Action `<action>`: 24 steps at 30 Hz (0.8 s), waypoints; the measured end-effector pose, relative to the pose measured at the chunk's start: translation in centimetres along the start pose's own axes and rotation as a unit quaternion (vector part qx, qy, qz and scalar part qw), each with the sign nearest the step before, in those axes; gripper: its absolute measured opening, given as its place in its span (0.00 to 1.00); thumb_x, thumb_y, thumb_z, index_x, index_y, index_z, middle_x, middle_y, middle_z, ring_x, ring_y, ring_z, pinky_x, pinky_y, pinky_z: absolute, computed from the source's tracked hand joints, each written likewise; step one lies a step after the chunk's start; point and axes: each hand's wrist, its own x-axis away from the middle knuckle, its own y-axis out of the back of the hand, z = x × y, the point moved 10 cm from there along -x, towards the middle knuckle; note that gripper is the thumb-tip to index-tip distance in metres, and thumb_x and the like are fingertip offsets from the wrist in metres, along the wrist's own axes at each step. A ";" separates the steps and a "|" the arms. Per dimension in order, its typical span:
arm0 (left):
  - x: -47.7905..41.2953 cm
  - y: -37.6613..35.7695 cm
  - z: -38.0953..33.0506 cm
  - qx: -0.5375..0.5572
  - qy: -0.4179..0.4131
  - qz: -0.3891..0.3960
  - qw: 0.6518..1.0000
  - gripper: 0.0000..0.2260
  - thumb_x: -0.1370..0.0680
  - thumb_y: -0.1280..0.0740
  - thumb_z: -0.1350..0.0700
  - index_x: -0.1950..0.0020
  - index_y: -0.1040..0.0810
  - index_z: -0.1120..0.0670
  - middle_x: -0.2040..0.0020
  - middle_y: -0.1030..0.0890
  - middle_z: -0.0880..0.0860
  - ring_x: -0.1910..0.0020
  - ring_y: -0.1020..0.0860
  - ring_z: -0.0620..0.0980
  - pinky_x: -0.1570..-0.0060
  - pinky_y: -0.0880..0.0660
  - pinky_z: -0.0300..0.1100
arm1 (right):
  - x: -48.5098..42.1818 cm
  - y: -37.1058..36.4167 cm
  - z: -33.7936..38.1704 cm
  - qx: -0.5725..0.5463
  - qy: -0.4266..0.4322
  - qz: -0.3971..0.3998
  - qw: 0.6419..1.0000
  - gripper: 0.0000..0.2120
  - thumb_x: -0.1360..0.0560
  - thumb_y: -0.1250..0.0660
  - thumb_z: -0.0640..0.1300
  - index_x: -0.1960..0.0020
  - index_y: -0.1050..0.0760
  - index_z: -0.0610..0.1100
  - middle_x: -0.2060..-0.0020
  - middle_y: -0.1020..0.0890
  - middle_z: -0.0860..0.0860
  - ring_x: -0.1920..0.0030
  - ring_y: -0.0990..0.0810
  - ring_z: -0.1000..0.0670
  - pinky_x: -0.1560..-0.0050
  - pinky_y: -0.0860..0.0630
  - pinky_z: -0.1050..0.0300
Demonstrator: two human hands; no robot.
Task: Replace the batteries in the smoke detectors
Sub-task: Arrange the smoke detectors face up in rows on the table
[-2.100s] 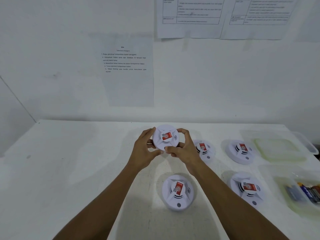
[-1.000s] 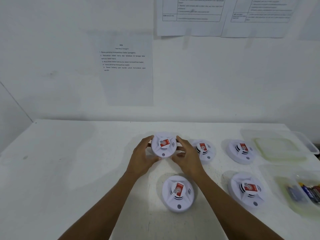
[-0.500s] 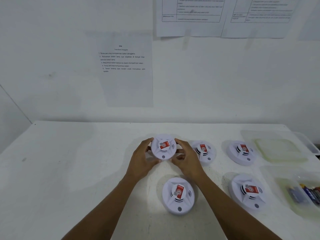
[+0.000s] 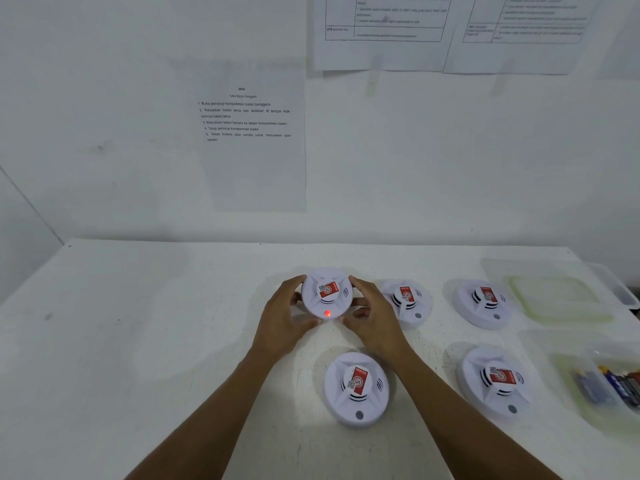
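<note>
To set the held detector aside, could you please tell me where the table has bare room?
The table's whole left part, from the left hand to the left edge, is bare. The right is crowded: four more detectors and two plastic containers.

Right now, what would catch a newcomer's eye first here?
A red light glows on the smoke detector gripped between the left hand and right hand, mid-table. Four unlit detectors lie to its right and nearer the person; a clear tub of batteries sits at the far right edge.

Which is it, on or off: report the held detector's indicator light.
On: a red dot glows at the near rim of the held smoke detector.
</note>
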 end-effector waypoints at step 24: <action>0.1 0.1 -0.1 -0.026 0.000 -0.002 1.000 0.26 0.32 0.21 0.56 0.40 0.28 0.41 0.45 0.20 0.41 0.48 0.22 0.41 0.49 0.26 0.29 | 0.2 -0.1 -0.1 0.030 -0.009 -0.011 0.999 0.26 0.27 0.30 0.37 0.31 0.30 0.46 0.39 0.23 0.56 0.42 0.23 0.58 0.47 0.23 0.66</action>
